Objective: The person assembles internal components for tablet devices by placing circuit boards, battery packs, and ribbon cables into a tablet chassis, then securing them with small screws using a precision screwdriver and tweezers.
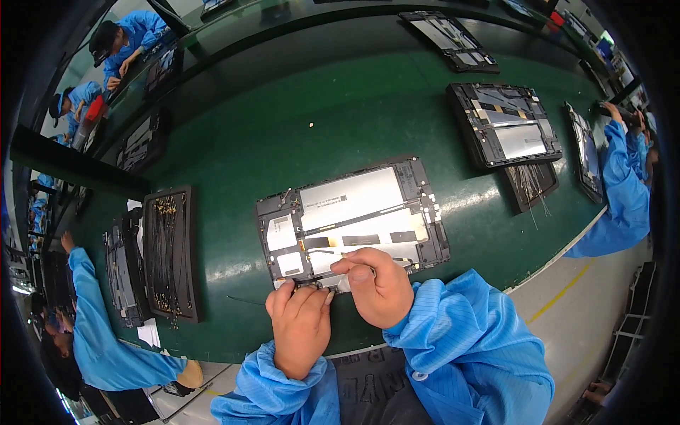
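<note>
Device part-hidden by left grip, sleeves cropped

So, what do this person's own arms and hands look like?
The left hand and right hand both look bare, with no gloves showing. The left sleeve and right sleeve are bright blue, loose and creased, with fine lines in the cloth. A pale round button shows by the right sleeve's inner edge.

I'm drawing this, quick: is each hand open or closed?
Left hand: on the tablet's near edge; grip unclear.
Right hand: curled closed; can't tell if it's holding anything.
</note>
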The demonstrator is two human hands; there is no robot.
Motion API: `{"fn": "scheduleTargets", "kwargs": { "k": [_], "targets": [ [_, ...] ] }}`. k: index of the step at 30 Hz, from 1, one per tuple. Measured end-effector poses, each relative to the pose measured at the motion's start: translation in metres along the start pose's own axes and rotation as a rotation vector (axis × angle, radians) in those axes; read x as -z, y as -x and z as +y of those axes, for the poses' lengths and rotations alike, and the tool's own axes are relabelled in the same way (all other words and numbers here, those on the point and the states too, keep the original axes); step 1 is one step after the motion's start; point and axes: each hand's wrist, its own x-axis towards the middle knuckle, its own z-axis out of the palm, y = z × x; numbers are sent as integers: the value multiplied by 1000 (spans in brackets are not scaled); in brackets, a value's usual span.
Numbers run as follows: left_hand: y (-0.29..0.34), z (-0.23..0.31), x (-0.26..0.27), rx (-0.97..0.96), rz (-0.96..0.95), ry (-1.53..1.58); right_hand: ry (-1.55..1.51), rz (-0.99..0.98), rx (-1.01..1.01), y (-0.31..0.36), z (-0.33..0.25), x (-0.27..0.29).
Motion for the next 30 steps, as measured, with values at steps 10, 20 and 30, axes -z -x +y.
{"fn": "scheduleTargets", "kwargs": {
  "k": [10,20,30],
  "targets": [
    [6,0,1,1,-32,42,326,-431,147,-23,-21,-1],
    [26,17,26,993,63,850,67,-177,-239,-29,-14,2],
    [0,-6,11,1330,461,1225,-288,-74,-422,-22,-3,-5]
  ]
}}
